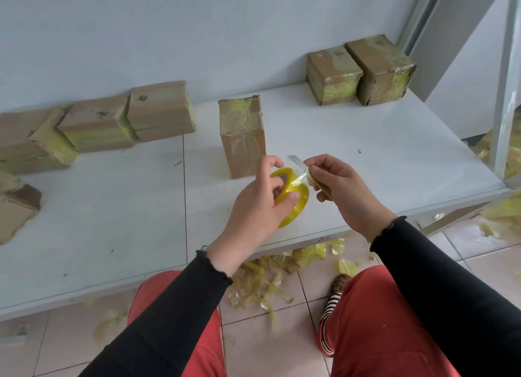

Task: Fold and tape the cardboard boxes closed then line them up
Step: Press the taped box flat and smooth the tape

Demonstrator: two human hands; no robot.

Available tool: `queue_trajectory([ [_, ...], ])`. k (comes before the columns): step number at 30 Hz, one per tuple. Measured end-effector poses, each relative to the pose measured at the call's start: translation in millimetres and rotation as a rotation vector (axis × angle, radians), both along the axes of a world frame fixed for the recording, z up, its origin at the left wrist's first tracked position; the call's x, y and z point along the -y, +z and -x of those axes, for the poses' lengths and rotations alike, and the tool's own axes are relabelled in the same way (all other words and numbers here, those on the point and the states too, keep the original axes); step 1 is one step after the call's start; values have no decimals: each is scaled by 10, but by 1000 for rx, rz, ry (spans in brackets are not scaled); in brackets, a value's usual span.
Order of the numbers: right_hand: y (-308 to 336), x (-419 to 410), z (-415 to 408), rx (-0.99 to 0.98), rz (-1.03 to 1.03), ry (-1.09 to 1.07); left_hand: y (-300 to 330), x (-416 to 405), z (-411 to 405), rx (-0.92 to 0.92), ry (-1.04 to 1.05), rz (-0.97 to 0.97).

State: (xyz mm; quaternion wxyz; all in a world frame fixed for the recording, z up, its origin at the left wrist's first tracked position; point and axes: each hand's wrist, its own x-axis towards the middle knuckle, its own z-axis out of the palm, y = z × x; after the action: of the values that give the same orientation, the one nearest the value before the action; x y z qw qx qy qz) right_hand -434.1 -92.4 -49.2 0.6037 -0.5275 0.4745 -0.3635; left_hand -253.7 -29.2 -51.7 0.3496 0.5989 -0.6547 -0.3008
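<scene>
My left hand [260, 200] grips a yellow tape roll [294, 200] above the white table's front edge. My right hand [337, 183] pinches the tape's loose end [297, 164], pulled a short way off the roll, and also holds a small dark tool, a cutter by the look of it. Just behind my hands stands one tall cardboard box [244, 135] on end, with tape across its upper part. Two taped boxes [361, 71] sit side by side at the back right.
Several cardboard boxes [98, 123] lie in a loose group at the back left, one partly off view at the left edge [15, 204]. Crumpled yellow tape scraps [282, 266] litter the tiled floor under the table [112, 207]. A wall rises behind it.
</scene>
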Motion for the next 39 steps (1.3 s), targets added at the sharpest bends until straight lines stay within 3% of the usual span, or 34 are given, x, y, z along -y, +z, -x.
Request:
queue_trajectory([
  [5,-187,221,230,-53,-44,-216,-185,301,382,333,-69,268],
  [11,-474,494,556,-183,-29,-375,-491,537,728,403,-212,296],
  [15,-609,571,663,-650,123,-342,-642,543,730,580,-349,248],
  [18,-534,577,622,-946,324,-289,-476,448,549,486,-365,243],
  [21,-353,602,365,-875,575,-276,-236,363,219,329,-281,404],
  [24,-129,585,-86,-701,771,-216,-20,348,-205,291,-105,582],
  [27,78,584,-503,-574,873,-135,169,457,-612,271,91,641],
  [30,202,680,-768,-540,918,-38,294,621,-925,117,239,519],
  [33,239,813,-886,-557,936,72,364,807,-1089,0,220,268],
  [39,166,959,-911,-675,962,196,291,1024,-1089,219,33,161],
])
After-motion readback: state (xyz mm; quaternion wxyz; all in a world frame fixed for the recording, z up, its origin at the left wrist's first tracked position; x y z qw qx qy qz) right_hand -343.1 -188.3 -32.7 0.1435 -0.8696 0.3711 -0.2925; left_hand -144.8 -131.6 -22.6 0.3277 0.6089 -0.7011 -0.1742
